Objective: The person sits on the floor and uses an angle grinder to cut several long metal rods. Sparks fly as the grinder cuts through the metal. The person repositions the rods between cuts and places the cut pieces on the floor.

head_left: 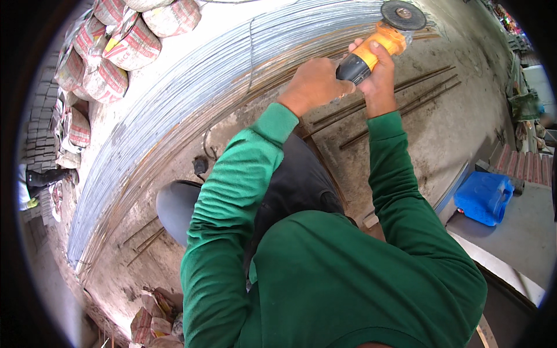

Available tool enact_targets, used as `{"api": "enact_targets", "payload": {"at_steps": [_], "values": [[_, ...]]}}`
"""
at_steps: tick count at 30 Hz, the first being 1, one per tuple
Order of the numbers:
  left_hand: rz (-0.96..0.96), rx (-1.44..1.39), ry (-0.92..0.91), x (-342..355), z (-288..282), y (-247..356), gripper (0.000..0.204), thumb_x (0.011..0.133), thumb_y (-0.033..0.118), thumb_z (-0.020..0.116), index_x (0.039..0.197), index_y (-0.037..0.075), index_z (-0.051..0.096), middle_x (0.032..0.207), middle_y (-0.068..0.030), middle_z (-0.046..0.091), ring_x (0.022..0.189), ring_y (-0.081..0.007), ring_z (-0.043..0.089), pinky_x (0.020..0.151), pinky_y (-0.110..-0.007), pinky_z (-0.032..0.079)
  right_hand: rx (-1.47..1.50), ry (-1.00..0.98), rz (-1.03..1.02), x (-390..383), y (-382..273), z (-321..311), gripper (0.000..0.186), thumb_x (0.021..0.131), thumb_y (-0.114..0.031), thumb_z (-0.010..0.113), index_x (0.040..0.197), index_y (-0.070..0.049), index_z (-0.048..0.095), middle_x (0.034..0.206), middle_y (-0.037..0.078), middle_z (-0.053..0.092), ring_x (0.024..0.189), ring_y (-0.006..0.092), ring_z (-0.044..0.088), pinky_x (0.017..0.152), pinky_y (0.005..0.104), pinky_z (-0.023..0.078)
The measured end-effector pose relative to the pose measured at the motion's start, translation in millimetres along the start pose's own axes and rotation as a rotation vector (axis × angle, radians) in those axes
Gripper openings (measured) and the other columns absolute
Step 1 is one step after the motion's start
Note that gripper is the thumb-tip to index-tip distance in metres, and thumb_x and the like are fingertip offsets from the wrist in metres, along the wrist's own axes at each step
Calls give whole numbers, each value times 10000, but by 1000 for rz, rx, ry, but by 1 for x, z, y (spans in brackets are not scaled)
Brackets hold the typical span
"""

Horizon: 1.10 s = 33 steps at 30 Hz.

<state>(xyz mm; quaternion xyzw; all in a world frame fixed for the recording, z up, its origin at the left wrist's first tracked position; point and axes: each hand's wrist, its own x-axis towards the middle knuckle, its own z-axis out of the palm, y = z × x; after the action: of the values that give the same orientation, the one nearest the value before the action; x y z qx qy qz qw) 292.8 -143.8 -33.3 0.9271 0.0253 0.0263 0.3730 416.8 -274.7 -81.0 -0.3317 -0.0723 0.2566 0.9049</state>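
Rods [174,104] take up most of what I see: a long bundle of thin steel lengths lying on the concrete floor [464,127], sweeping from the lower left up to the top right, bent only by the lens. Sacks [116,52] are stacked beyond the bundle at the upper left, out of the way of the work. A few loose rusty bars [406,87] lie on the floor beside the bundle's near edge, apart from the bright ones, as if sorted from them. A blue tub [484,197] sits to my right, near a low ledge.

I crouch over the bundle in green sleeves, both arms stretched forward so the tool stays well clear of my body. The grinder [377,43], yellow and black, is up at the top of the view, its dark disc [403,14] over the far end of the rods; I cannot tell whether it touches them. My left hand [313,84] is closed around the black rear of the body, which steadies it from behind. My right hand [377,75] is wrapped around the body further forward, nearer the yellow head, where it can guide the disc. Two hands on one tool makes sense for something that kicks.
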Motion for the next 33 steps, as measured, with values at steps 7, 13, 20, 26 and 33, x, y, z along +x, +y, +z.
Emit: {"api": "enact_targets", "payload": {"at_steps": [7, 13, 20, 26, 33], "values": [[52, -105, 38, 6, 6, -5, 396, 745, 386, 697, 872, 12, 680, 646, -138, 641, 622, -283, 635, 615, -396, 486, -73, 30, -66, -1, -5, 5, 374, 864, -126, 625, 1181, -22, 457, 1062, 147, 615, 995, 300, 639, 751, 436, 571], [-25, -187, -21, 9, 22, -15, 426, 730, 398, 678, 841, -14, 683, 689, -165, 655, 684, -334, 648, 669, -425, 506, -67, 181, -58, -4, 4, -11, 241, 837, -99, 659, 1031, -15, 544, 921, 116, 625, 836, 235, 643, 760, 380, 558], [-144, -308, -157, 11, 49, -31, 463, 771, 421, 704, 957, -1, 658, 834, -151, 653, 751, -262, 616, 717, -372, 476, -329, 306, -166, -12, 2, 5, 273, 755, -27, 741, 971, -9, 576, 827, 73, 617, 681, 196, 616, 642, 327, 516], [-54, -430, -102, 18, 82, -24, 511, 764, 333, 771, 1076, -24, 581, 913, -129, 652, 797, -198, 615, 738, -344, 485, -610, 423, -289, -10, 7, 10, 339, 699, 15, 778, 973, 5, 578, 844, 69, 628, 682, 163, 610, 600, 316, 493], [-169, -774, -128, 12, 94, -23, 436, 753, 233, 787, 1061, -2, 587, 888, -68, 665, 798, -134, 607, 723, -316, 489, -694, 416, -251, -2, 14, -11, 394, 638, 13, 789, 966, 16, 571, 846, 81, 635, 691, 167, 615, 601, 320, 495]]}}
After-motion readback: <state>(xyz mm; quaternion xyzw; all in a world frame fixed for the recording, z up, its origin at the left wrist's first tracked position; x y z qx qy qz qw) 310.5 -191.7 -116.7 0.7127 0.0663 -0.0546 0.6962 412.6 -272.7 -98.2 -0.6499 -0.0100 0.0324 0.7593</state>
